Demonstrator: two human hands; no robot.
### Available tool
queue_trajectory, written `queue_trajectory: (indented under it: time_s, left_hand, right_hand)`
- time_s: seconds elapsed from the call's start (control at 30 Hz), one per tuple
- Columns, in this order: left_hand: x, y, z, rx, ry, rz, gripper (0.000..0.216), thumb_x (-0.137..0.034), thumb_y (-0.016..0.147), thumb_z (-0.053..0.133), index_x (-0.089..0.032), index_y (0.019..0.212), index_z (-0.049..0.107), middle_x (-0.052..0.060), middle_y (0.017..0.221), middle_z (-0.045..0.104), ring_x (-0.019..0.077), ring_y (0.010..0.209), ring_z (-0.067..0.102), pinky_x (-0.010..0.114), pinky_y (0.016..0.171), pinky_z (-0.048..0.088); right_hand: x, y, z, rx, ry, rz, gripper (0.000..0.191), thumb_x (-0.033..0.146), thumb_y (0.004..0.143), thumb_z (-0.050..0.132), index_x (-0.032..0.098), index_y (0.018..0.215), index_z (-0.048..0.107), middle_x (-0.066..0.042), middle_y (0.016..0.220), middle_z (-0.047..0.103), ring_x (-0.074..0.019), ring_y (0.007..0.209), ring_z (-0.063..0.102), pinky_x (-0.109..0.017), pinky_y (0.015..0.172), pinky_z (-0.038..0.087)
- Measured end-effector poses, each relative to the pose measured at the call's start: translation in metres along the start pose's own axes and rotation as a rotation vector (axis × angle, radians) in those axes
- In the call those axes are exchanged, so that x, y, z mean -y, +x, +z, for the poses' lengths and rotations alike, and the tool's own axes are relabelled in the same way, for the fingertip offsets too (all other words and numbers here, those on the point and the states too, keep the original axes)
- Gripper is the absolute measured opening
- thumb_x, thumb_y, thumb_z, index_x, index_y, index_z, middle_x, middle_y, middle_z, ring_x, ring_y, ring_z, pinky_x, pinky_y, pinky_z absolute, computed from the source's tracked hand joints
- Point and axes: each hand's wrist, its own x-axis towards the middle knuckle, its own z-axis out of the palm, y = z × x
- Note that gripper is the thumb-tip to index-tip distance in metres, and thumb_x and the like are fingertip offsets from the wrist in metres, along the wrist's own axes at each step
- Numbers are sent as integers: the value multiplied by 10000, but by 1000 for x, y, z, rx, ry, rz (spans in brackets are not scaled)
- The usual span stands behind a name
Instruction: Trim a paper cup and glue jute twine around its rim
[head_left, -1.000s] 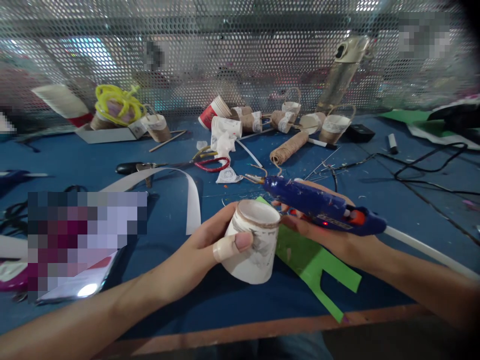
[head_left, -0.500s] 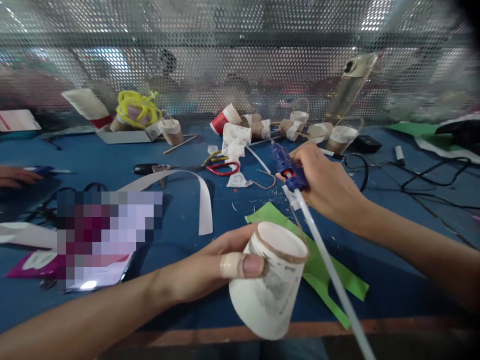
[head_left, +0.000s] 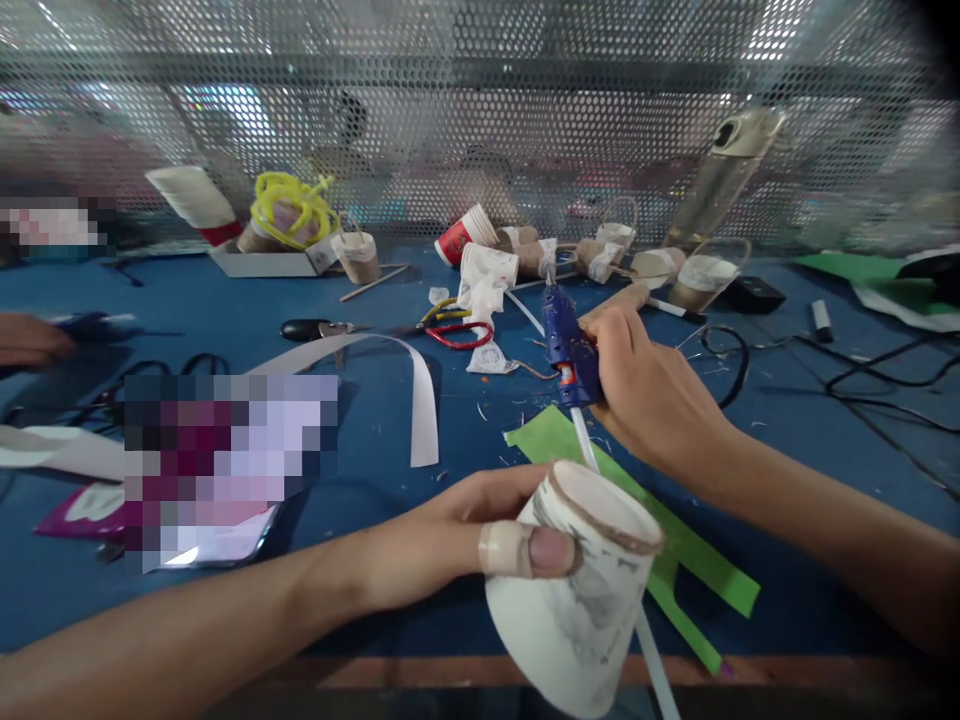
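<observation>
My left hand [head_left: 517,535] is wrapped round a white paper cup [head_left: 577,600] with grey markings, its thumb bandaged and pressed on the cup's side. Brown cord runs around the cup's narrower upper end, and the wide end points down. Just above and beyond the cup, my right hand [head_left: 645,370] grips a blue hot glue gun [head_left: 568,345], nozzle pointing away from me. A long white glue stick [head_left: 583,440] sticks out of its rear and passes behind the cup. Green paper [head_left: 705,550] lies on the table beneath.
Red-and-yellow-handled scissors [head_left: 461,335] and a white strip [head_left: 425,410] lie on the blue table [head_left: 375,390]. Several small cups [head_left: 600,258] and a bottle [head_left: 724,180] stand at the back. Another person's hand [head_left: 34,340] is at far left. Black cables [head_left: 885,390] run along the right.
The cup and my left hand have shifted right and slightly down. The glue gun has turned more upright, its stick now passing behind the cup. The whole view has shifted a little.
</observation>
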Motion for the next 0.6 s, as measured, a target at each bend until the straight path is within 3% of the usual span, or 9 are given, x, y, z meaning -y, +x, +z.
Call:
queue_trajectory:
  time_s: [0.17, 0.3, 0.37, 0.43, 0.47, 0.53, 0.6]
  left_hand:
    - [-4, 0, 0, 11, 42, -6, 524, -479, 824, 775, -229, 1281, 719, 80, 1176, 771, 238, 1015, 706, 295, 873, 517]
    - [-4, -1, -3, -34, 23, 48, 478, -435, 831, 789, -226, 1256, 726, 68, 1142, 773, 217, 994, 702, 275, 872, 520]
    - [-3, 0, -5, -89, -18, 90, 445, -417, 854, 773, -210, 1246, 732, 60, 1114, 777, 188, 971, 701, 235, 862, 518]
    - [-2, 2, -6, -157, -65, 135, 441, -428, 882, 735, -179, 1246, 730, 71, 1092, 777, 183, 965, 699, 220, 851, 521]
    - [-2, 4, -7, -181, -88, 156, 435, -434, 896, 711, -169, 1241, 731, 79, 1079, 777, 194, 968, 700, 231, 848, 529]
    - [-1, 6, -9, -205, -134, 166, 419, -449, 925, 658, -179, 1238, 727, 87, 1065, 772, 232, 977, 703, 290, 832, 560]
    - [0, 7, -11, -236, -156, 153, 419, -475, 933, 636, -200, 1237, 723, 90, 1062, 768, 261, 982, 706, 338, 811, 582]
  right_hand:
    - [-7, -3, 2, -35, 71, -37, 368, 75, 724, 490, 158, 1078, 434, -182, 1152, 565, -238, 684, 609, -338, 506, 393]
    - [-24, -3, -1, -130, 164, -67, 343, 149, 776, 544, 194, 1098, 434, -161, 1199, 567, -274, 882, 627, -357, 620, 481]
    - [-30, -7, -4, -242, 259, -20, 248, 223, 858, 574, 219, 1079, 462, -117, 1129, 603, -265, 929, 618, -371, 713, 508]
    - [-30, -14, -5, -346, 457, 97, 152, 311, 903, 625, 253, 991, 516, -38, 950, 625, -221, 827, 610, -365, 749, 511]
    - [-29, -19, -5, -346, 583, 166, 150, 357, 911, 650, 265, 950, 539, -4, 859, 608, -197, 754, 597, -352, 730, 511]
    - [-22, -30, -3, -198, 846, 301, 199, 457, 929, 646, 273, 923, 570, 33, 735, 576, -174, 656, 588, -335, 671, 510]
    - [-14, -40, 0, -96, 1086, 399, 269, 512, 896, 685, 267, 969, 602, 16, 826, 656, -195, 764, 664, -369, 784, 553]
